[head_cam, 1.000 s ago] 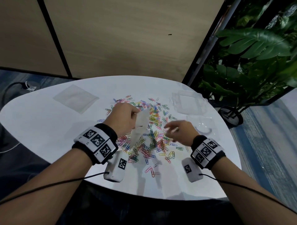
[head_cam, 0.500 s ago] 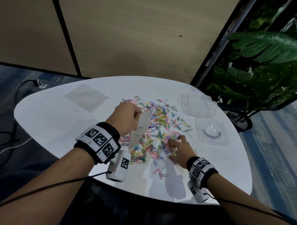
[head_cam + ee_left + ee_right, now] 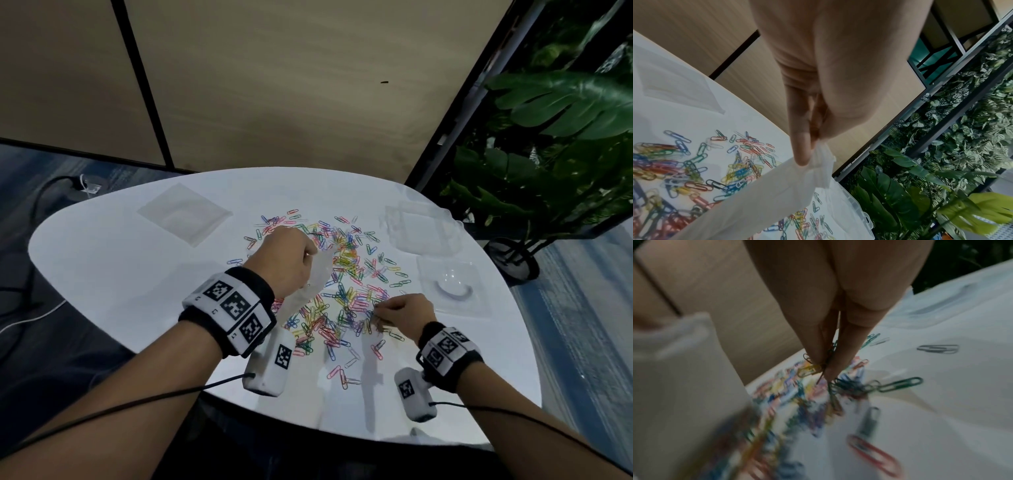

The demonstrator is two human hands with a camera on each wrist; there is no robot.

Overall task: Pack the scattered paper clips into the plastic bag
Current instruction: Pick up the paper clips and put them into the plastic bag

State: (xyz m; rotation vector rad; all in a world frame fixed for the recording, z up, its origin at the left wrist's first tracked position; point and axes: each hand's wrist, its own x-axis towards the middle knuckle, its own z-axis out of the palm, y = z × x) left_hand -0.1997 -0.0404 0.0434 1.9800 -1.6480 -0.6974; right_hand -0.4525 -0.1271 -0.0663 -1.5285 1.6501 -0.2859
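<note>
Several coloured paper clips lie scattered over the middle of the white table. My left hand pinches the top edge of a clear plastic bag and holds it up above the left side of the pile; the pinch on the bag shows in the left wrist view. My right hand is at the pile's right edge, fingertips pinching a small bunch of paper clips just off the table, with more clips dangling or lying beside them.
A flat stack of clear plastic bags lies at the table's back left. Two clear plastic boxes or lids sit at the right. Leafy plants stand beyond the right edge. A wood-panel wall is behind.
My right hand went down onto the right side of the pile and now pinches some clips, lifted slightly. My left hand has kept the bag held up in about the same place.
</note>
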